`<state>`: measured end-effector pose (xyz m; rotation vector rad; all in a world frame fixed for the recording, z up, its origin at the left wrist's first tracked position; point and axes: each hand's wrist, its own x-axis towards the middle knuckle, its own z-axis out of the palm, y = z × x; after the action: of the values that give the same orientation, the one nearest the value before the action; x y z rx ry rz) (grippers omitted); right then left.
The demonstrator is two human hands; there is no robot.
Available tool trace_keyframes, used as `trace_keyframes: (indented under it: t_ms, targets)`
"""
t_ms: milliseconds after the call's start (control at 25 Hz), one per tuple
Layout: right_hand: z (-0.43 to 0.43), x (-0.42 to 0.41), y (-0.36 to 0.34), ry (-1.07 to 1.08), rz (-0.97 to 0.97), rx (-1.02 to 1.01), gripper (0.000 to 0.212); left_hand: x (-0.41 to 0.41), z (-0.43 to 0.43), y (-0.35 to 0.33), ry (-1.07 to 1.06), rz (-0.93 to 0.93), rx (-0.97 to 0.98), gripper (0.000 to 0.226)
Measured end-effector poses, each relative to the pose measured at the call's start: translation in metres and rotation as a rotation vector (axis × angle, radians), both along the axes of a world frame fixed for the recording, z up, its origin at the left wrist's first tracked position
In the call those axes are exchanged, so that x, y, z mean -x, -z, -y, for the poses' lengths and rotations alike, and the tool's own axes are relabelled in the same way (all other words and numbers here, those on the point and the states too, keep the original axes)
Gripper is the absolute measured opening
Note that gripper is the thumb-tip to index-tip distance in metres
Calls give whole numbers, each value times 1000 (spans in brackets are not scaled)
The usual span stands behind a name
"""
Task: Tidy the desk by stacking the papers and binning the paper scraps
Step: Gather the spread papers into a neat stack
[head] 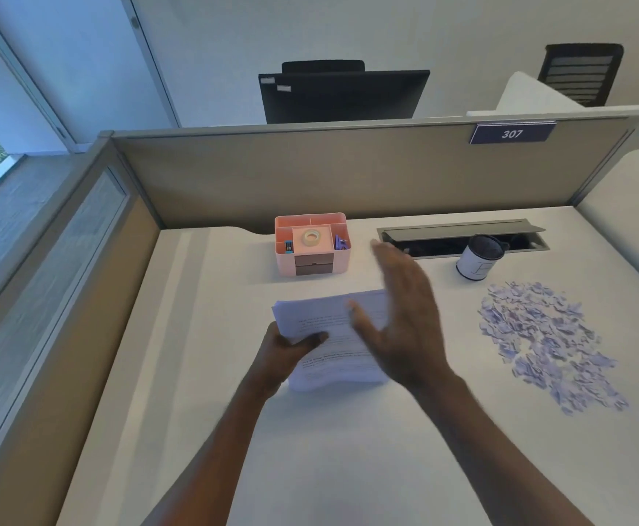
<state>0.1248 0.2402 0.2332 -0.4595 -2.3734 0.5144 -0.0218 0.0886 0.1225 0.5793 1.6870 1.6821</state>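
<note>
Mid-tabletop [348, 449], left hand [285, 353] fingers clamp the papers [329, 328]; right hand [405, 317] fingers spread flat alongside; scraps [538, 336] near the right edge

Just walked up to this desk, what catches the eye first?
At the desk's centre the left hand grips a stack of papers, the right hand open over its right side. Right of them lies a spread of purple paper scraps; a pink organiser sits at the back.
</note>
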Motion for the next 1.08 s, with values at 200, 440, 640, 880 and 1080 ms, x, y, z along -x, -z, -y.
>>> trace_keyframes:
  t_ms: [200, 440, 640, 880, 1080]
  targets:
    - [31, 24, 27, -3, 423, -222, 81, -1, 1, -1, 4, -32, 3, 29]
    - [19, 24, 29, -69, 382, -230, 76, -4, 1, -4, -15, -15, 38, 21]
    - [-69, -9, 5, -212, 250, 362, 91, 4, 9, -16, -7, -18, 6, 36]
    - [-64, -14, 54, -444, 308, 1112, 39, 13, 11, -32, -8, 51, -141, 41]
    - [-27, -2, 99, -114, 49, 1162, 28, 3, 5, -10, -269, 23, 14, 27]
